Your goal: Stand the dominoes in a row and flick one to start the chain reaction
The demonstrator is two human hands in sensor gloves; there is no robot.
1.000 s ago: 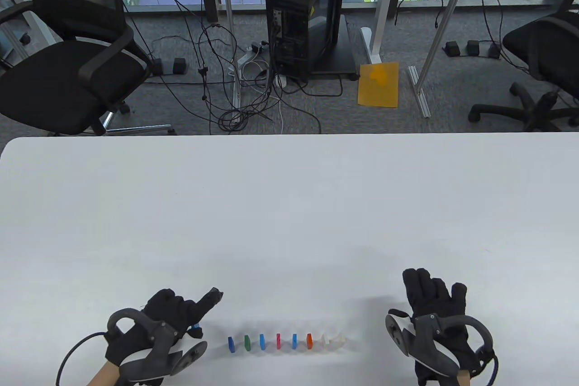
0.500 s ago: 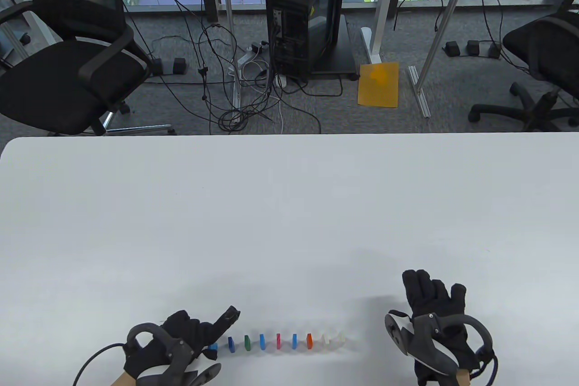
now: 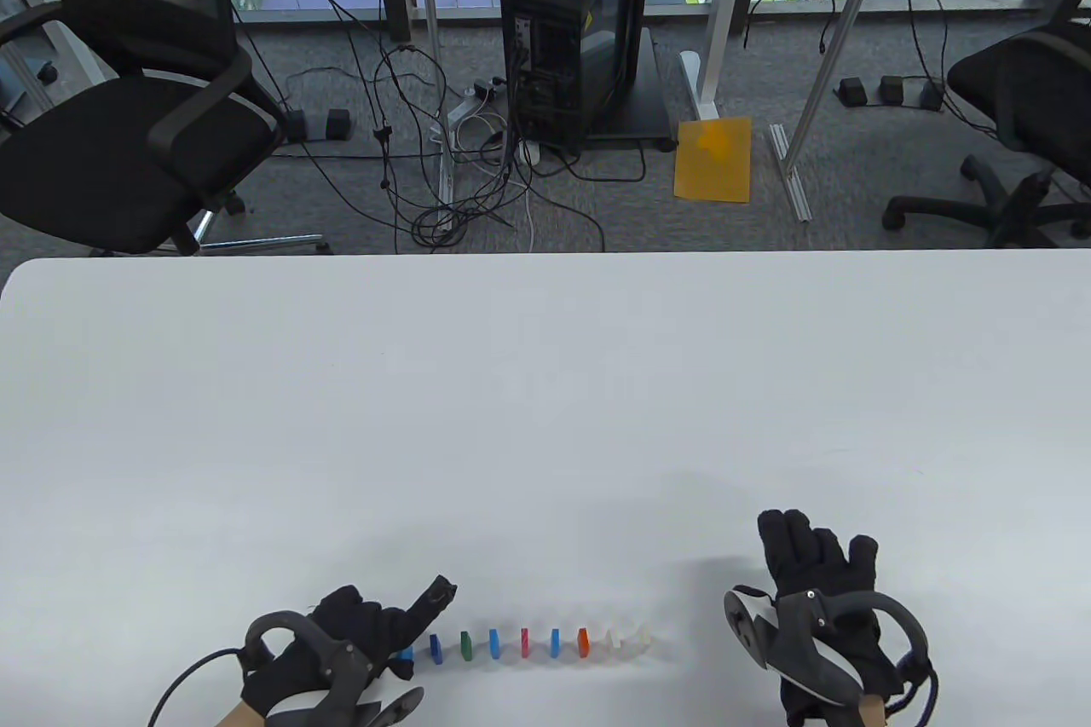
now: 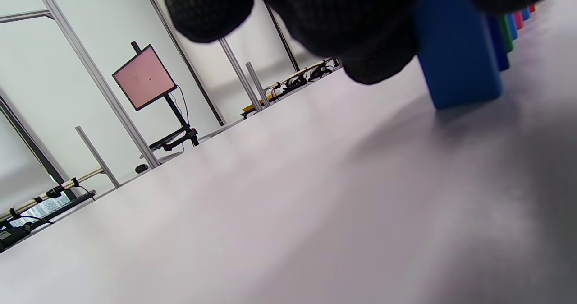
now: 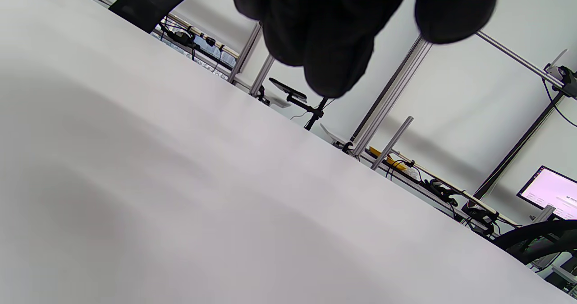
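Much bare table (image 3: 545, 386) beyond dominoes (image 3: 524, 643)

Bright even light, soft shadows, blurred wrist-view foregrounds

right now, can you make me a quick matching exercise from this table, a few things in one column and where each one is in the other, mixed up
Things:
1. left hand
2. right hand
3. orange domino
4. green domino

Places or states:
A. flat on the table, past the white end of the row
B. pinching a light blue domino at the blue end
C. standing beside the white dominoes
D. standing between two blue ones

Pairs: 1-B, 2-A, 3-C, 4-D
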